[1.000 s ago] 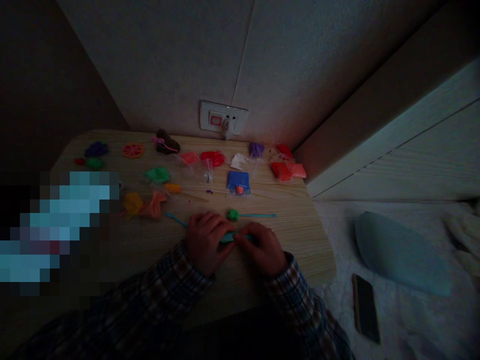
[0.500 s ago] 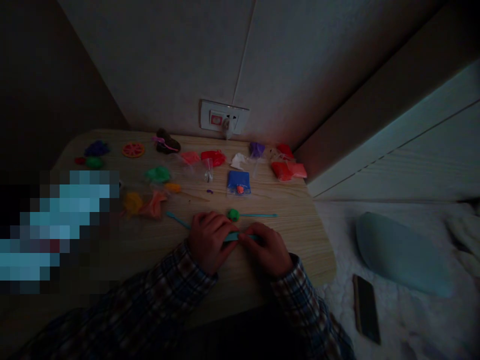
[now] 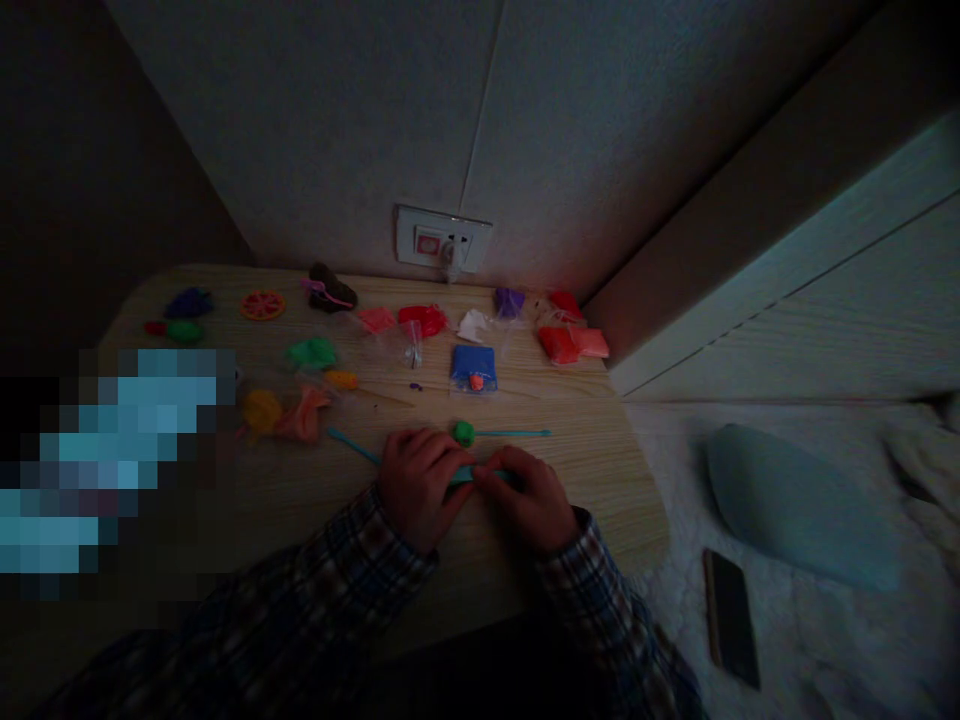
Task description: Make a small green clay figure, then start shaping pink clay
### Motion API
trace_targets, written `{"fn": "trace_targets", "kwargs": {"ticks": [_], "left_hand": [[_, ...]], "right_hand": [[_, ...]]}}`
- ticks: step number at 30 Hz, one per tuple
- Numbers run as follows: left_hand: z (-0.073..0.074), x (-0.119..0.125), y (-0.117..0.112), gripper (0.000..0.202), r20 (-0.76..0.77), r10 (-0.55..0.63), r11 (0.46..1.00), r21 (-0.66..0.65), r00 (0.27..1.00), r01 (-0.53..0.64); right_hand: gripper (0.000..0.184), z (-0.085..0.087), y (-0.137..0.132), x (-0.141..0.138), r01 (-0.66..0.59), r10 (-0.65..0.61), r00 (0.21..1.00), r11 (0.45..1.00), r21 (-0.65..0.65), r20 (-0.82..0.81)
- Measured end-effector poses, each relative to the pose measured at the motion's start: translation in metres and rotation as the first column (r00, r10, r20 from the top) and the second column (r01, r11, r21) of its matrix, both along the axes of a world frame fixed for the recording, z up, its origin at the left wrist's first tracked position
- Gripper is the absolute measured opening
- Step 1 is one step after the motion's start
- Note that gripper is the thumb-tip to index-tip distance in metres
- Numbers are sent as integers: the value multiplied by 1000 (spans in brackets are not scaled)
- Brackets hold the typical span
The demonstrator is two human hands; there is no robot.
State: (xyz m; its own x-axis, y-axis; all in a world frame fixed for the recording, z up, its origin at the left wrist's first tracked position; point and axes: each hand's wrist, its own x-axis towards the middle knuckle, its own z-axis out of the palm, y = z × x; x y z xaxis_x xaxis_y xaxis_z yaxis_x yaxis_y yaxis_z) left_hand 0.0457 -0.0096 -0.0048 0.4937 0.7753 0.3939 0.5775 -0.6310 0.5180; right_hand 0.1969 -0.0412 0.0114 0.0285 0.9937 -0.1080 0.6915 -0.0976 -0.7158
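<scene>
My left hand (image 3: 421, 485) and my right hand (image 3: 529, 497) meet low over the table, fingers closed on a flat teal strip (image 3: 461, 476) that looks like a plastic modelling tool. Its ends are hidden by my fingers. From under the left hand a thin teal stick (image 3: 352, 443) reaches out to the left; whether that hand touches it I cannot tell. Just beyond my fingers lies a green lump of clay (image 3: 463, 432), with a second thin teal stick (image 3: 517, 433) extending to its right. A blue clay packet (image 3: 473, 366) with a small orange ball (image 3: 476, 382) on it lies farther back.
Along the back of the wooden table (image 3: 600, 450) lie red clay packets (image 3: 559, 344), a purple packet (image 3: 509, 302), a brown lump (image 3: 330, 290) and a round red-orange piece (image 3: 262, 304). A wall socket (image 3: 442, 240) is behind. Right of the table lies a phone (image 3: 731, 618).
The view has shifted slightly. Both hands stay at the teal strip, with the right fingers moved a little closer to the left hand.
</scene>
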Motion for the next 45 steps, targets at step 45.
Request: {"fn": "trace_targets", "kwargs": {"ticks": [45], "left_hand": [[-3,-22,5,19,55,13,998,58,998,-16]], "right_hand": [[21,3,4,-5,-49,46,996,998,41,74]]}}
